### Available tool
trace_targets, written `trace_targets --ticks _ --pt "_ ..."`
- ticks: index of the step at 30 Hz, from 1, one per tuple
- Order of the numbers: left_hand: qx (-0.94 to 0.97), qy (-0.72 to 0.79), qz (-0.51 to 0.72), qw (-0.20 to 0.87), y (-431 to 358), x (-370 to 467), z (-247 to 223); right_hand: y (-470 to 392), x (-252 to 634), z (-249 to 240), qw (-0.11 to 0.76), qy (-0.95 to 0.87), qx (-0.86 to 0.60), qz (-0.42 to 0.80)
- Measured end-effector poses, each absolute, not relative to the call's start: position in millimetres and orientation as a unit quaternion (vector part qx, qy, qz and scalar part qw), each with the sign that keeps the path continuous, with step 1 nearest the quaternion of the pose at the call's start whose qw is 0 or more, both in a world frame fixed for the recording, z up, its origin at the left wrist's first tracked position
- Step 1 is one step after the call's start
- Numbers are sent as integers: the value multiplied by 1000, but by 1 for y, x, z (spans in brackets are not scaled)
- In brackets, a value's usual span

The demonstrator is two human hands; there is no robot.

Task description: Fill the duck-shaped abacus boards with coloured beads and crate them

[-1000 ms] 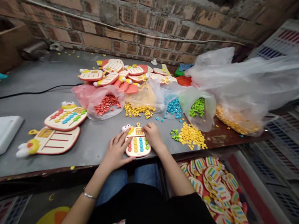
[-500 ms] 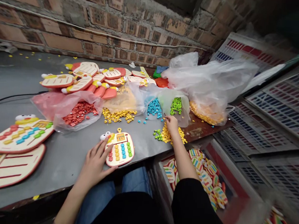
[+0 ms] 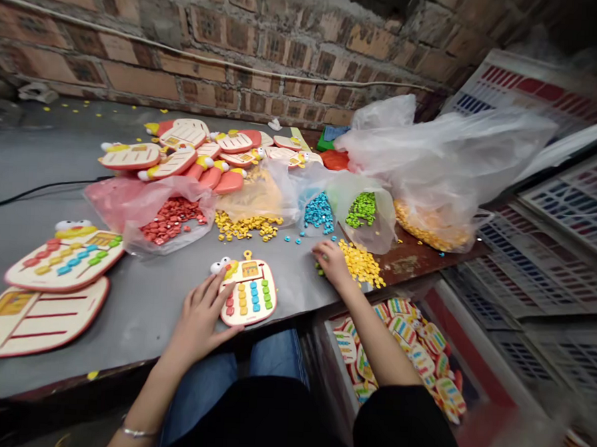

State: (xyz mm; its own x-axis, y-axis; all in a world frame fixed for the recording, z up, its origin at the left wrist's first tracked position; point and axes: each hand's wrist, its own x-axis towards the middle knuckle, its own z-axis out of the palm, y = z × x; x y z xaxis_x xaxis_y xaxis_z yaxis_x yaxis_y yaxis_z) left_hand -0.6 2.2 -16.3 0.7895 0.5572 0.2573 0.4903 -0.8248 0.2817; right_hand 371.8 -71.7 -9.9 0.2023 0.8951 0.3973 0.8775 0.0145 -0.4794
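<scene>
My left hand point(image 3: 201, 320) grips the left side of a small bird-shaped counting board point(image 3: 249, 297) lying on the table, its fingers over the left edge and its thumb along the bottom. The board has bulging eyes, a yellow beak and rows of red, yellow, blue and green beads. To its right, my right hand point(image 3: 332, 262) is down on the table with its fingers bent over a small heap of green beads point(image 3: 320, 270), which it mostly hides. What lies between those fingertips cannot be made out. Yellow beads point(image 3: 364, 263) are heaped beside that hand.
Plastic bags spill red beads point(image 3: 171, 218), yellow beads point(image 3: 245, 226), blue beads point(image 3: 319, 212) and green beads point(image 3: 362, 209). Boards without beads point(image 3: 183, 134) are piled behind. Two larger boards point(image 3: 64, 258) lie at left. A bin point(image 3: 491, 367) of beaded boards stands below the right edge.
My right hand has moved left from the yellow heap onto the small green heap. My left hand stays on the counting board. The whole view has shifted slightly.
</scene>
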Motion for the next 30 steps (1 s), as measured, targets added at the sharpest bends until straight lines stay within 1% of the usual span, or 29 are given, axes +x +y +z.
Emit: trace_targets --ticks 4,8,18,20,25,27,30 --pt "938 287 164 107 1 -1 -14 -78 337 -24 283 -682 -674 20" --pt "938 287 160 113 0 -1 -13 -86 339 -24 249 -685 -685 -11" --pt "936 292 158 118 -1 -1 -11 -89 339 -15 219 -646 -731 6" --pt "936 291 159 116 -1 -1 -11 -88 335 -11 235 -642 -729 27" --pt "936 294 149 120 -2 -1 -9 -73 309 7 320 -669 -664 92" --pt "936 295 146 123 -2 -1 -8 -59 295 13 326 -695 -633 102" --pt "935 298 144 127 -3 -1 -8 -35 277 18 301 -736 -595 118"
